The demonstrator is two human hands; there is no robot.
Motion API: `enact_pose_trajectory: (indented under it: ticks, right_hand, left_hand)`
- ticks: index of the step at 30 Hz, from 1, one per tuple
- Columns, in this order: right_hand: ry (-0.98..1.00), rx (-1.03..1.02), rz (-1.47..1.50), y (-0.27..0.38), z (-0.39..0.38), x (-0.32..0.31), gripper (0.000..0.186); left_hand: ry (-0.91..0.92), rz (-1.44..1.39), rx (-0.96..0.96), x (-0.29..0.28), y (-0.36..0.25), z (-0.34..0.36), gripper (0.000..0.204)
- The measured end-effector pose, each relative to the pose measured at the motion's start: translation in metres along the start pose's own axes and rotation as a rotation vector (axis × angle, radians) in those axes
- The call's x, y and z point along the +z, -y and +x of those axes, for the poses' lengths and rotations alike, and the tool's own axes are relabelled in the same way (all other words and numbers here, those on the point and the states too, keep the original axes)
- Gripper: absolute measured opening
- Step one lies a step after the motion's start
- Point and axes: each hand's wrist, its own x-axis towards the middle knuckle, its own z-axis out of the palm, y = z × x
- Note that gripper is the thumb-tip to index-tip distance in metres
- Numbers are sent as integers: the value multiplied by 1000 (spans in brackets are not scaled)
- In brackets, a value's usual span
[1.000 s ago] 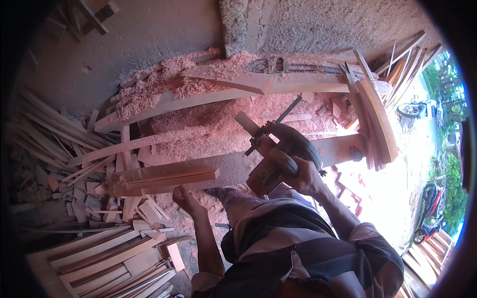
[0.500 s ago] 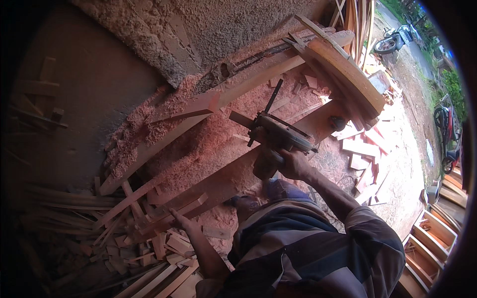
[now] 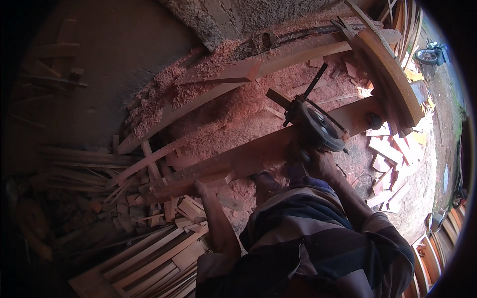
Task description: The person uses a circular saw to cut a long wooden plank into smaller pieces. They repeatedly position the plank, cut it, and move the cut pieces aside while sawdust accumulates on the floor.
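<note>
My right hand (image 3: 322, 165) is closed on the handle of a dark circular saw (image 3: 323, 130). The saw is tilted, with its round side showing and its base bars sticking out toward the far left. It is over a long wooden plank (image 3: 258, 153) that runs from lower left to upper right. On the plank's near-left part lies a short wooden strip (image 3: 224, 179). My left hand (image 3: 202, 189) grips this strip at the plank's near edge, with most of its fingers in shadow. The saw hides part of the plank.
Curved boards (image 3: 390, 74) are stacked across the plank's far right end. Behind the plank a long beam (image 3: 208, 94) lies amid pink sawdust (image 3: 223, 126). Offcuts (image 3: 390, 159) are scattered on the right, and wooden slats (image 3: 149, 258) lie at lower left. A motorcycle (image 3: 431, 55) stands outside.
The saw has turned in my right hand, so its round side now shows. The whole view has shifted, so things appear farther right. My left hand remains at the wooden strip.
</note>
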Motion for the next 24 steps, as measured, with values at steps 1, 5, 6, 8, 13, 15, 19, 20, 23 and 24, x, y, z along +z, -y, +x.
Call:
enact_pose_trajectory:
  ticks: [1,5,6,8,13,15,19,20,23,24]
  right_hand:
    - [54,28,15,3,1,-1,61]
    - [88,87,42,11,6,-1,51]
    - [59,45,24,7,6,3,50]
    - [65,36,1,-2,2,7,51]
    - [94,29,20,3,5,9,53]
    - [90,-13,-1,-3,4,13,54]
    - [89,0,-13,-2,6,17,53]
    - [96,13,-16,-2,6,16,53]
    - [110,38,-3,-1,4,14,52]
    - [116,45,4,0,4,13,52]
  left_hand:
    - [-4,19,56,-3,7,-12,78]
    - [45,-1,219,0,39,-67,73]
    - [75,-57,200,1,40,-77,71]
    - [104,-157,51,4,26,-92,68]
    - [398,268,-48,-55,1,-55,57]
    - [459,800,24,-67,2,-40,59]
    - [65,1181,514,-33,26,-62,110]
    - [93,1219,311,-10,1,-77,124]
    - [212,1177,334,-18,5,-71,123]
    - [273,1229,323,-27,4,-72,122]
